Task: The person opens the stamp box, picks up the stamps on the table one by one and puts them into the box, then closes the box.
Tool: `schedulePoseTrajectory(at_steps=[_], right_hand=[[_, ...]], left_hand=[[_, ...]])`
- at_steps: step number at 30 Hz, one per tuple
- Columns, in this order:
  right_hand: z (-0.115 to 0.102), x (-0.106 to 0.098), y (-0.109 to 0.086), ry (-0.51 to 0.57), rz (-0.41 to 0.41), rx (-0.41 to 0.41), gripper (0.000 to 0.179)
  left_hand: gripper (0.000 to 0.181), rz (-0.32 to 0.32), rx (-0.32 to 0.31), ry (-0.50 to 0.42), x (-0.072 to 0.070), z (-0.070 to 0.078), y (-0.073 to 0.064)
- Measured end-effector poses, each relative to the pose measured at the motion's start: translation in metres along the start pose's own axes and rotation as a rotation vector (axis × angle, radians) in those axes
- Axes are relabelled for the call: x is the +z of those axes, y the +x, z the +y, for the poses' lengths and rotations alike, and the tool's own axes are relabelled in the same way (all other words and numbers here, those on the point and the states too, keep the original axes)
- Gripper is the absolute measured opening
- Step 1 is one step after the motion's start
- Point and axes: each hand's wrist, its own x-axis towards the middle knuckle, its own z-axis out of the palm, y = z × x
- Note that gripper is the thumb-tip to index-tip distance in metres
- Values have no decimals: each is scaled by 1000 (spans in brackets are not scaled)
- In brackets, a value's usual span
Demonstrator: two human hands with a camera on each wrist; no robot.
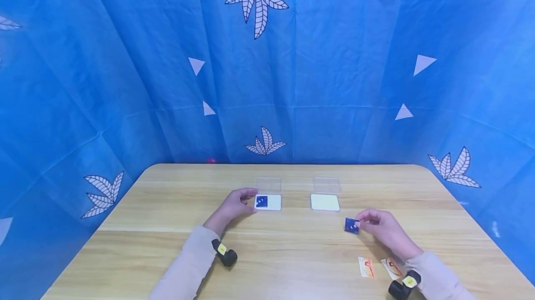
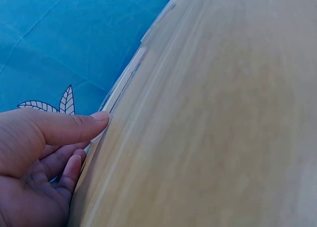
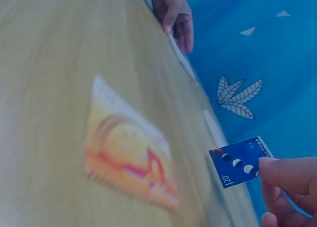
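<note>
My right hand (image 1: 382, 228) pinches a dark blue postage stamp (image 1: 351, 225) between thumb and fingers, over the table to the right of the cases. In the right wrist view the stamp (image 3: 237, 162) shows a row of moon phases, "1.20" and a perforated edge. My left hand (image 1: 235, 202) grips the left end of a shallow clear plastic case (image 1: 274, 202) with a white inside, thumb on its near corner and fingers at the far one. Another blue stamp (image 1: 262, 201) lies in the left half of that case. Its transparent lid (image 1: 269, 184) is folded back.
A second open case (image 1: 325, 202) with a pale inside stands right of the first, its clear lid (image 1: 327, 184) laid back. Two orange-and-white stamps (image 1: 366, 267) (image 1: 391, 268) lie near my right wrist. A blue curtain (image 1: 292, 81) hangs behind the wooden table (image 1: 292, 253).
</note>
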Motion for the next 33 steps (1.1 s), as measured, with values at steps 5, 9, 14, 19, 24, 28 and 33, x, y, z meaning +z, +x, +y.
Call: schedulePoseTrajectory(at_steps=[5,9,14,19,24,28,33], right_hand=[[-7,2,5,34,7,3,19],[-15,7,8,60,7,24,21],[-24,14,15,115,-18,36,20],[-31,23,26,150,-40,15,18],[-42,34,38,173,-41,-30,19],[-50,43,47,226,-49,-45,19],[-59,57,57,260,-71,-77,18]], left_hand=[[60,-2,8,-3,0,0,1],[60,0,3,4,0,-1,2],[60,0,5,-1,0,-2,2],[62,-2,8,1,0,-2,2],[61,8,-2,3,1,-2,2],[61,8,-4,5,1,-2,1],[61,7,-8,10,1,-2,2]])
